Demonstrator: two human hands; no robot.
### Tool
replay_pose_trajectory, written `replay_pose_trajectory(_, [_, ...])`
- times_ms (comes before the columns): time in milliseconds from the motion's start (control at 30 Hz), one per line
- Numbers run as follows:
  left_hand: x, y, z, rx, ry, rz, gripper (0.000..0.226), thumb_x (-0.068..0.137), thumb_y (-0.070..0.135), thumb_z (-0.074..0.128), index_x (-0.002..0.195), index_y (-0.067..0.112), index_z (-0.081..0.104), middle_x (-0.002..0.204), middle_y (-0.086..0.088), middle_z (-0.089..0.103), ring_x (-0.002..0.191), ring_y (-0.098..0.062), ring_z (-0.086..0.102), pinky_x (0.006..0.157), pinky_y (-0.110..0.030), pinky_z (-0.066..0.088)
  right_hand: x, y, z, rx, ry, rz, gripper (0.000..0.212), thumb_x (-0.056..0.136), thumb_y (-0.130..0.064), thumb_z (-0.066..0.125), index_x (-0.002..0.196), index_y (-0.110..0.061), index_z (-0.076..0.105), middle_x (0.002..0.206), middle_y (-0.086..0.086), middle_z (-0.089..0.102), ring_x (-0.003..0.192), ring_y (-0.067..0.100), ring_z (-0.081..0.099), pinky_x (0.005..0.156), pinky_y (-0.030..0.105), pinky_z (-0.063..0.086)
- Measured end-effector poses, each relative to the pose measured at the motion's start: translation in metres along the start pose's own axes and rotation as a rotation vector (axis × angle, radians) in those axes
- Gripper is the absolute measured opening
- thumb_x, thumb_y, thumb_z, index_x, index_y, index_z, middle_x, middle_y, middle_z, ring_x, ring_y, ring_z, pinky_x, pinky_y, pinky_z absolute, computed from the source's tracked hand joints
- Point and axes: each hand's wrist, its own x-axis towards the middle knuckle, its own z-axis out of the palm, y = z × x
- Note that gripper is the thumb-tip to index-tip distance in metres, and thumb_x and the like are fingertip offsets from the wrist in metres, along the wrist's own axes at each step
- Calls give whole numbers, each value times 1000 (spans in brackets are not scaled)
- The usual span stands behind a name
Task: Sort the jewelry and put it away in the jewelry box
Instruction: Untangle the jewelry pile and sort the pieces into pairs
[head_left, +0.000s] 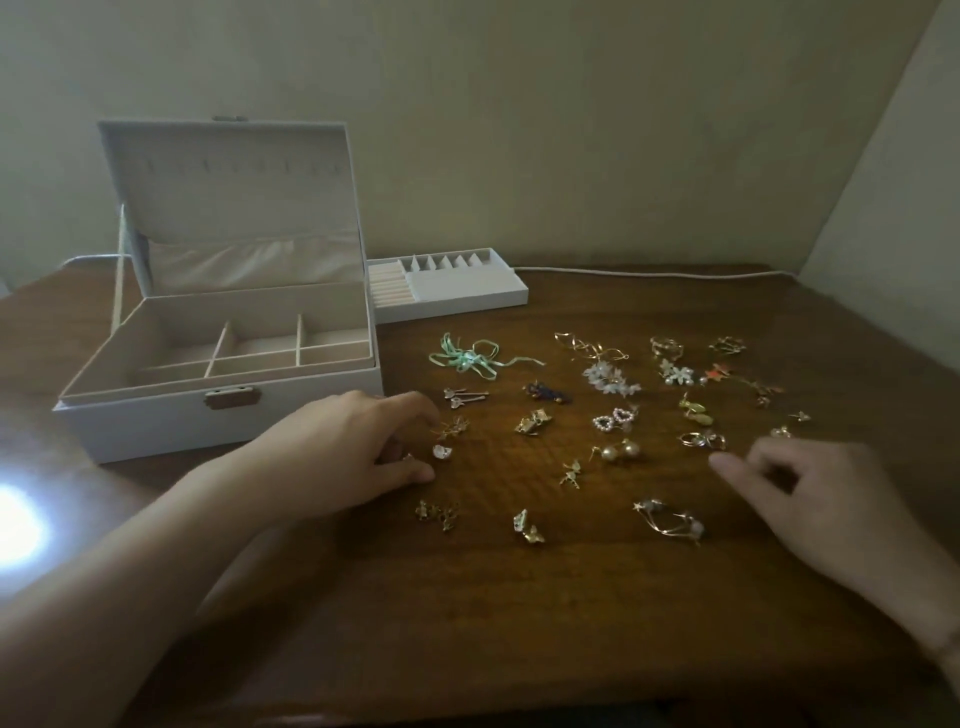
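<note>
Dark wooden table (519, 623) filling the lower frame. White jewelry box (218, 364) at left, lid up, compartments bare; removed tray (452, 283) just behind, centre. Earrings (613, 415) scattered centre-right. Left hand (353, 452) curled, pinching something small, hard to tell. Right hand (810, 488) loosely curled, holding nothing. Green ribbon (470, 356) above.

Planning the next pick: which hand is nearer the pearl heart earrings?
Left, narrowly. The left hand lies to the left of the pearl heart earrings, fingers pointing toward them; the right hand sits lower right, slightly farther away.
</note>
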Motion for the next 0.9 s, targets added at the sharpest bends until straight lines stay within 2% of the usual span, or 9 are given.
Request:
replay_pose_trajectory(67, [4, 0, 2, -26, -8, -12, 41, 86, 59, 66, 122, 46, 53, 79, 23, 58, 73, 5, 56, 67, -22, 48, -4, -1, 7, -44, 6, -81, 40, 91, -58, 50, 58, -35, 52, 50, -7, 51, 60, 7, 58, 54, 25, 48])
replay_pose_trajectory(133, [7, 0, 2, -69, -4, -35, 40, 84, 58, 69, 119, 46, 56, 84, 20, 63, 77, 2, 60, 72, -27, 53, -2, -3, 9, -90, 5, -119, 38, 90, -59, 49, 60, -36, 50, 53, -10, 49, 55, 9, 54, 46, 24, 45])
replay_pose_trajectory(200, [10, 2, 2, -85, 7, -36, 41, 82, 58, 71, 119, 46, 57, 86, 19, 65, 77, 1, 61, 74, -30, 55, -1, -8, 11, -104, -10, -136, 31, 86, -55, 49, 63, -35, 51, 58, -13, 49, 52, 2, 50, 46, 26, 47])
replay_pose_trajectory(300, [11, 7, 5, -93, 32, 6, 38, 84, 59, 68, 118, 50, 56, 89, 20, 64, 76, 4, 58, 70, -24, 52, -2, -10, 9, -98, -16, -171, 19, 82, -50, 51, 70, -36, 55, 67, -16, 51, 59, 0, 51, 47, 26, 48])
replay_pose_trajectory(433, [6, 12, 7, -69, 72, 85, 24, 89, 54, 62, 111, 45, 65, 100, 21, 63, 83, 1, 59, 71, -22, 50, -6, -11, 5, -4, -44, -171, 12, 82, -45, 57, 74, -36, 59, 78, -20, 54, 69, -1, 55, 54, 24, 48])
replay_pose_trajectory(533, [-2, 11, 8, -56, 104, 119, 17, 92, 49, 62, 107, 42, 67, 99, 23, 62, 80, 4, 58, 69, -15, 46, -6, -13, 3, -4, -58, -175, 12, 82, -45, 56, 74, -37, 59, 78, -21, 54, 70, 0, 55, 54, 22, 48])
replay_pose_trajectory(700, [-11, 12, 12, -94, 167, 156, 22, 92, 50, 57, 107, 38, 68, 98, 22, 61, 72, 16, 50, 65, -5, 40, -7, -16, 4, -31, -58, -143, 18, 82, -48, 51, 71, -36, 58, 73, -18, 53, 63, 0, 53, 49, 27, 49])
replay_pose_trajectory(900, [0, 21, 16, -90, 213, 173, 28, 91, 55, 53, 108, 39, 70, 100, 26, 55, 74, 8, 51, 66, -5, 37, -7, -14, 7, -40, -23, -66, 18, 83, -49, 51, 72, -37, 58, 75, -15, 56, 66, 7, 57, 51, 36, 54])
